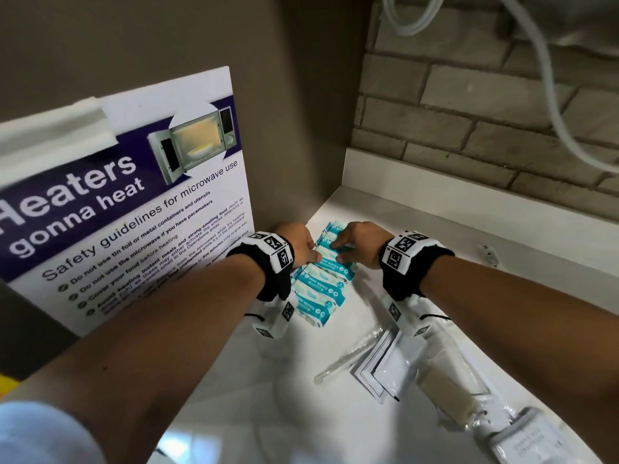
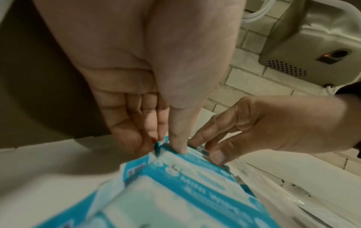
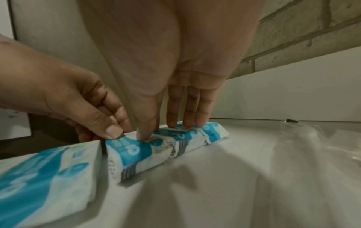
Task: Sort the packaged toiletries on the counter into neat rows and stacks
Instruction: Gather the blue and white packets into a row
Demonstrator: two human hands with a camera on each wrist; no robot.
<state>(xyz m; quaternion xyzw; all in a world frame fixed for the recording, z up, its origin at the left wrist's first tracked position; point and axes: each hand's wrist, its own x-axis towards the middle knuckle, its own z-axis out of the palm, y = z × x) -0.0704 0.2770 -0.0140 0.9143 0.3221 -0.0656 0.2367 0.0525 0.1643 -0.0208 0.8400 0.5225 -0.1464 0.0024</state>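
Note:
Several teal-and-white mini wipes packs (image 1: 320, 288) lie side by side in a row on the white counter (image 1: 301, 396), running away from me toward the back corner. Both hands meet at the row's far end. My left hand (image 1: 314, 253) pinches the left end of one wipes pack (image 2: 175, 163) between thumb and fingers (image 2: 136, 138). My right hand (image 1: 336, 251) presses straight fingers (image 3: 187, 118) and thumb down on the tops of the far packs (image 3: 187, 137). In the right wrist view the left hand (image 3: 109, 131) pinches at the pack's top edge.
Clear-wrapped items (image 1: 449, 380), flat white sachets (image 1: 378, 373), a long clear packet (image 1: 348, 358) and a small white box (image 1: 529, 440) lie on the counter's right. A microwave safety poster (image 1: 134, 212) stands on the left. A brick wall (image 1: 469, 122) is behind, with a hand dryer (image 2: 312, 38) on it.

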